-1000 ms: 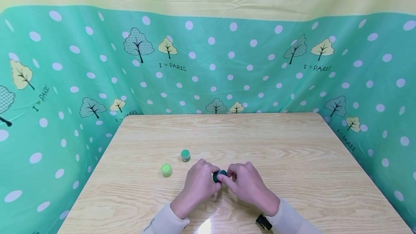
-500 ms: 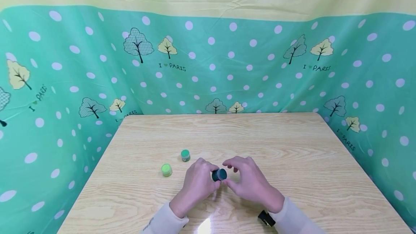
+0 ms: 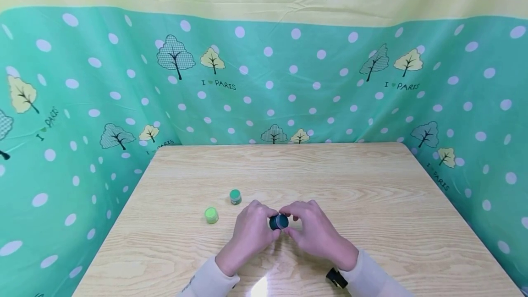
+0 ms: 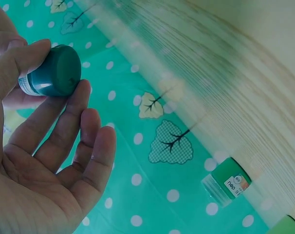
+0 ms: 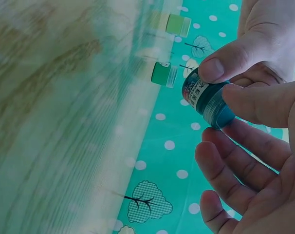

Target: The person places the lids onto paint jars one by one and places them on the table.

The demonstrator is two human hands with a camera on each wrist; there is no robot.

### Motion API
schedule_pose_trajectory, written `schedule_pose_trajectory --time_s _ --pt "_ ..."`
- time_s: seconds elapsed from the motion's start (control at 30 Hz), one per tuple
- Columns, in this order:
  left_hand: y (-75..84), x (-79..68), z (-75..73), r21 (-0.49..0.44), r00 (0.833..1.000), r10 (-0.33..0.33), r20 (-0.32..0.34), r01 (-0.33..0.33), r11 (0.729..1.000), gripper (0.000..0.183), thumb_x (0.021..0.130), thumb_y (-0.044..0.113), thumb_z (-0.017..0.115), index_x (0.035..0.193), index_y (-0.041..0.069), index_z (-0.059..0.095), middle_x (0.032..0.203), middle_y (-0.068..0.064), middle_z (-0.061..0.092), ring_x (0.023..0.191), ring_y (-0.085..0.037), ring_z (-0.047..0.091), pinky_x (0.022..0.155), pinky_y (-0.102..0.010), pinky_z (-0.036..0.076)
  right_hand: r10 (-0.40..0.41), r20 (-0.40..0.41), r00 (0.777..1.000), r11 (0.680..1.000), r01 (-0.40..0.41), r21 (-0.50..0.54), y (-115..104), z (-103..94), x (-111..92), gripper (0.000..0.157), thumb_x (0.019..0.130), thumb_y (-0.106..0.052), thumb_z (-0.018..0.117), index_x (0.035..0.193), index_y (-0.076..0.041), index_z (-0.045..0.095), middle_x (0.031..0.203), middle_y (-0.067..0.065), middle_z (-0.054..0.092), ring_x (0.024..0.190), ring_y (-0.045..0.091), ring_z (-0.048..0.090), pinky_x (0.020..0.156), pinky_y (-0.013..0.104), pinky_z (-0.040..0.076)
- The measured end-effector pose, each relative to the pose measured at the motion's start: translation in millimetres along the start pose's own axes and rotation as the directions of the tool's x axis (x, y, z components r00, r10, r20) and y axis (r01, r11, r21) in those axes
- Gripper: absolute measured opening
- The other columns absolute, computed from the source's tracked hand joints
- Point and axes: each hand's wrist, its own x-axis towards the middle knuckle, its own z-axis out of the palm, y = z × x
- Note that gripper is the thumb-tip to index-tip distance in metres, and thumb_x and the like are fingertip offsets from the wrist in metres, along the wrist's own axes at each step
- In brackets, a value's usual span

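Between both hands, above the near middle of the table, is a small dark teal paint jar [image 3: 278, 222]. It is tilted, with its ridged cap end toward the right. My left hand [image 3: 253, 226] pinches the jar's body between thumb and fingers; its other fingers spread loosely in the left wrist view. My right hand [image 3: 315, 230] has thumb and fingertips around the cap end. The right wrist view shows a printed label on the jar [image 5: 198, 92] and the right thumb against the ridged ring, fingertips on the opposite side.
Two more jars stand on the wooden table [image 3: 371, 187] to the left: a green jar [image 3: 235, 197] and, nearer, a light green jar [image 3: 211, 215]. A polka-dot curtain [image 3: 268, 86] hangs behind the table and along its sides. A black strap piece [image 3: 336, 278] sits by the right cuff.
The right hand's fingers came off the cap end and spread, then closed in around it again. The left hand keeps its hold on the jar; the other jars stay put.
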Motion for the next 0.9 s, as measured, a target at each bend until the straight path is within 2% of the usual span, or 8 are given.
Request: schedule_pose_trajectory --time_s 0.23,0.47,0.7,0.9 --pt "1.8 0.6 -0.4 0.004 1.000 -0.013 -0.002 0.013 1.000 0.028 0.065 0.022 0.095 0.091 0.017 0.083 0.083 0.005 0.075 0.077 -0.009 0.055 0.063 -0.023 0.047 -0.006 -0.018 1.000 1.000 0.005 -0.030 -0.5 -0.3 -0.3 0.035 0.077 -0.014 0.091 0.109 -0.015 0.077 0.099 -0.010 0.074 0.078 0.012 0.063 0.077 0.029 0.040" --pt "4.0 0.4 -2.2 -0.005 1.000 -0.028 0.004 0.028 1.000 0.030 0.065 0.023 0.095 0.092 0.015 0.083 0.086 0.004 0.076 0.078 -0.010 0.056 0.064 -0.024 0.048 0.025 -0.028 0.999 0.998 -0.026 -0.056 -1.1 0.3 -0.3 0.023 0.080 -0.026 0.089 0.098 -0.016 0.079 0.082 -0.011 0.069 0.073 0.011 0.059 0.073 0.028 0.040" --pt "4.5 0.7 -2.7 -0.013 1.000 -0.021 0.001 0.021 1.000 0.025 0.066 0.017 0.093 0.089 0.016 0.083 0.084 0.005 0.076 0.077 -0.009 0.055 0.064 -0.023 0.047 0.056 -0.051 0.997 0.994 -0.060 -0.087 -0.6 2.5 -0.1 0.016 0.085 -0.033 0.085 0.089 -0.018 0.079 0.073 -0.019 0.060 0.066 0.002 0.050 0.069 0.026 0.039" --pt "4.6 0.9 -2.8 -0.014 1.000 -0.017 0.004 0.017 1.000 0.024 0.065 0.017 0.092 0.087 0.016 0.083 0.083 0.006 0.075 0.076 -0.009 0.055 0.063 -0.023 0.047 0.075 -0.070 0.995 0.993 -0.081 -0.087 -0.1 4.0 -0.6 0.022 0.088 -0.039 0.081 0.076 -0.023 0.074 0.063 -0.021 0.050 0.058 -0.001 0.041 0.064 0.025 0.037"
